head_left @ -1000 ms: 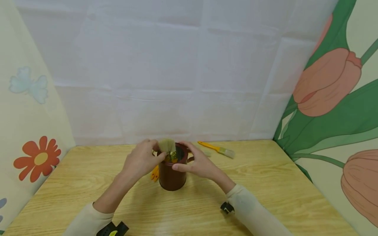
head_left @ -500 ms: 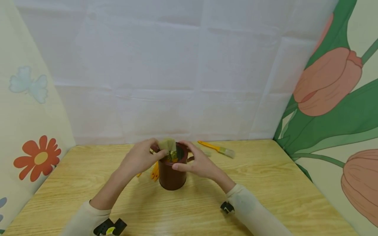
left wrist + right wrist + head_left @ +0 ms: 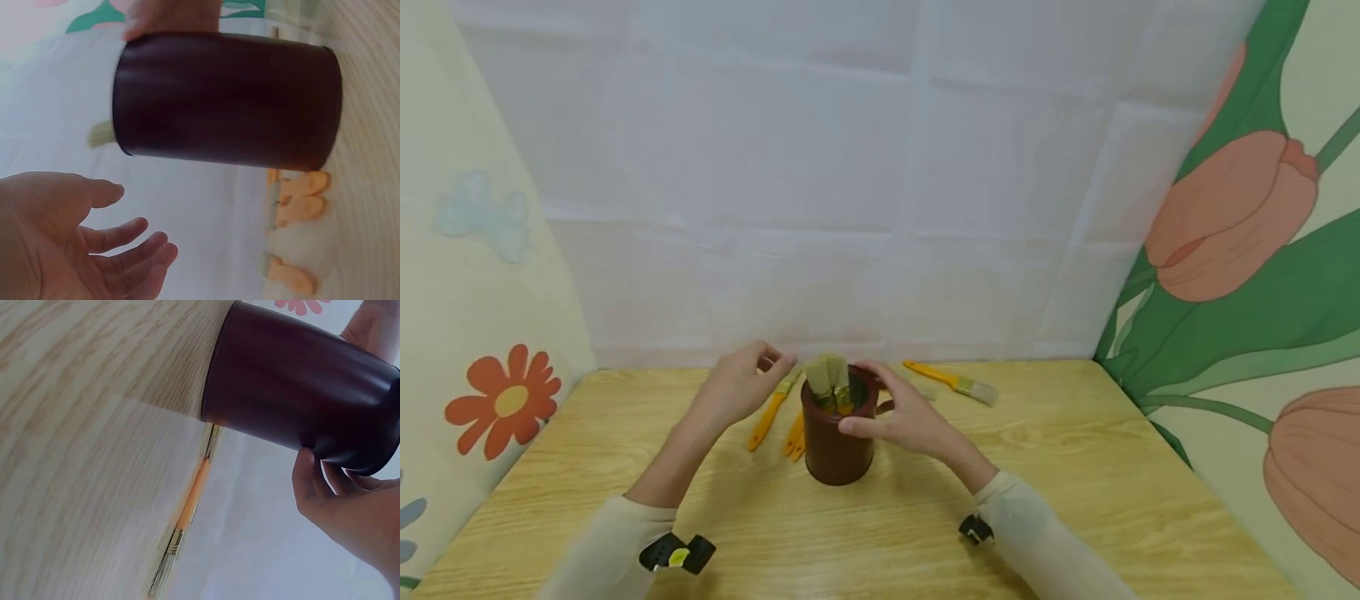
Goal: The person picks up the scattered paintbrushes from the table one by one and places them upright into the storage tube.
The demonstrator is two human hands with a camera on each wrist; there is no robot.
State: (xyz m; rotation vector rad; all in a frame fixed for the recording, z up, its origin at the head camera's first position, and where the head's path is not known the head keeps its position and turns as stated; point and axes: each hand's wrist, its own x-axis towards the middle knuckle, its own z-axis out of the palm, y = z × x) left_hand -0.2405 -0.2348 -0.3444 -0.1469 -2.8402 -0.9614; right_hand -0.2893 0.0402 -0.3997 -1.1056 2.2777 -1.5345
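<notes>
Behind: white sheet [image 3: 820, 167] | nearby: loose brushes [image 3: 765, 425] (brown container [image 3: 838, 447] partly hides some)

The wall of the brown container [image 3: 838, 454] hides the lower parts of the brushes inside [image 3: 821, 381], along with its own floor. Just left of the container, yellow handles [image 3: 794, 437] run out of sight behind it. Just right of it, the right hand [image 3: 913, 423] partly covers the container's handle [image 3: 884, 406]; beyond, only pale bristles [image 3: 928, 391] show of one brush. From the left wrist, the left hand [image 3: 94, 244], below the container, is cut off, and the yellow handles blur.
</notes>
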